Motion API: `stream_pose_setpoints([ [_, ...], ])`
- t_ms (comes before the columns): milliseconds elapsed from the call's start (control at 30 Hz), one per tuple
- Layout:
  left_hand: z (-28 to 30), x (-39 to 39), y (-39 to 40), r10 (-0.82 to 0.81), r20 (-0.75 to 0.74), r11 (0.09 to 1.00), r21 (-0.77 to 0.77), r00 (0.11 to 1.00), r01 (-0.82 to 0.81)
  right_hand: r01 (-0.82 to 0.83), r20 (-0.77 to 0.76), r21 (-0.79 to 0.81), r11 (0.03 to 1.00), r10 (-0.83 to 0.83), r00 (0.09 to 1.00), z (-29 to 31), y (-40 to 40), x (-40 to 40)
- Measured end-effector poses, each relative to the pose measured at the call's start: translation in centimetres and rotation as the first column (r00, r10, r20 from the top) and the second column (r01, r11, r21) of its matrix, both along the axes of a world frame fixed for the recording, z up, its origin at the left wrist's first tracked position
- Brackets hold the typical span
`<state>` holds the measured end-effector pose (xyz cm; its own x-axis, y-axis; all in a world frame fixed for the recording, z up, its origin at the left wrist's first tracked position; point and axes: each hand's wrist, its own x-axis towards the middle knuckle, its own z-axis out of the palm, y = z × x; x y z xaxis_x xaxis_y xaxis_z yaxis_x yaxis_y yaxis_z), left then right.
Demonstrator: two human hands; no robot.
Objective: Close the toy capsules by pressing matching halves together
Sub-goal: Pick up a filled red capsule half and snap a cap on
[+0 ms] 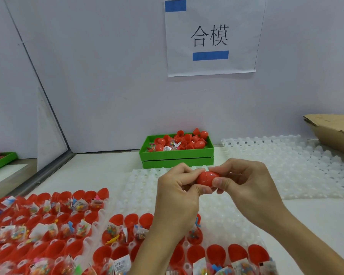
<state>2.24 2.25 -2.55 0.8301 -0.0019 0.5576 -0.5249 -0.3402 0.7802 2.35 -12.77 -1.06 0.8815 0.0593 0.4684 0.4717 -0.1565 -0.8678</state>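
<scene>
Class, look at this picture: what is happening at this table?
A person holds a red capsule between both hands, left hand and right hand, pressing its halves together above a white tray. The seam still shows. Near the person, open red halves with small bagged toys wait in rows. A green bin at the back holds more capsules.

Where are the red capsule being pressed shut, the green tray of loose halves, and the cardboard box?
red capsule (207, 178), head view, on its bare middle between the fingers.
green tray (177, 155), head view, on its front wall.
cardboard box (332, 132), head view, on its near side.
</scene>
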Motion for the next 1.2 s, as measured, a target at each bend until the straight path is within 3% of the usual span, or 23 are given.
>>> stream_pose_setpoints([
  [333, -0.6, 0.0, -0.3, 0.07, 0.155, 0.982, 0.164, 0.985, -0.096, 0.031, 0.056, -0.053, 0.998, -0.028, 0.998, -0.5, 0.5, -0.1],
  [533, -0.5, 0.4, 0.1, 0.041, 0.125, 0.978, 0.2, 0.991, -0.066, 0.16, 0.176, -0.164, 0.973, -0.13, 0.976, -0.7, 1.3, -0.1],
  [767, -0.3, 0.3, 0.4, 0.056, 0.137, 0.973, 0.214, 0.989, -0.085, 0.138, 0.217, -0.203, 0.969, -0.093, 0.972, 0.0, 1.0, -0.5],
  [833, -0.3, 0.1, 0.3, 0.056, 0.126, 0.976, 0.201, 0.99, -0.081, 0.124, 0.162, -0.194, 0.973, -0.093, 0.982, 0.1, 0.7, -0.5],
  [900, -0.2, 0.0, 0.2, 0.042, 0.133, 0.975, 0.21, 0.99, -0.069, 0.072, -0.001, -0.113, 0.991, -0.073, 0.997, 0.1, 0.3, -0.3],
  [1033, -0.1, 0.0, 0.3, 0.022, 0.165, 0.961, 0.268, 0.986, -0.067, -0.152, -0.376, 0.182, 0.971, 0.212, 0.902, 0.0, -0.5, 0.2],
  [1200, 0.2, 0.0, 0.5, 0.047, 0.187, 0.956, 0.275, 0.981, -0.098, -0.338, -0.422, 0.392, 0.856, 0.494, 0.76, 0.5, -0.9, 0.4],
])
